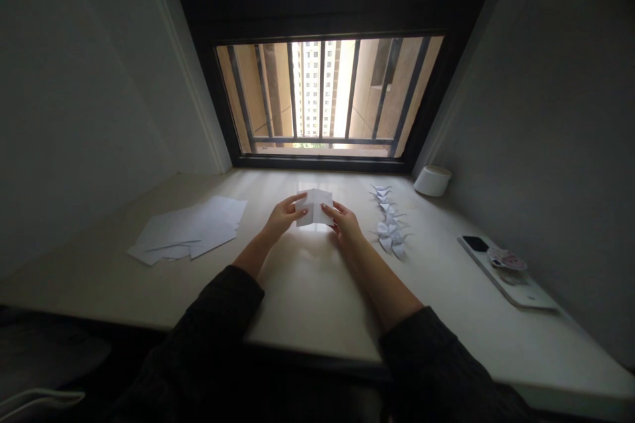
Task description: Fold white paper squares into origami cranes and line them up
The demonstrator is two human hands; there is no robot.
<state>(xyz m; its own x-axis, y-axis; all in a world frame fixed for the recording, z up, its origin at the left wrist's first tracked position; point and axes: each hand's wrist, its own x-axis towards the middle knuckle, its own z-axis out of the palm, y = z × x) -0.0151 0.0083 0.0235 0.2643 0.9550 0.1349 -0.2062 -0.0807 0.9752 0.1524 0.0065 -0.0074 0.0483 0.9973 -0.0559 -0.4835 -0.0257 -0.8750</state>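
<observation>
Desk [307, 297]: pale, smooth top that fills the lower half of the frame and runs up to the window sill at centre.

Left of centre: loose stack of white paper sheets [191, 228], fanned out flat and overlapping, corners askew.

Right of centre: row of small white paper cranes [389, 225], lined up from near the window down toward the frame's bottom, some touching each other.

Upper right, near the wall corner: short white round container [432, 180], standing upright.

Far right edge: flat white device [526, 291], lying at an angle, with a dark patch at its far end and a small round pinkish item on top. Can't tell what kind of device.
</observation>
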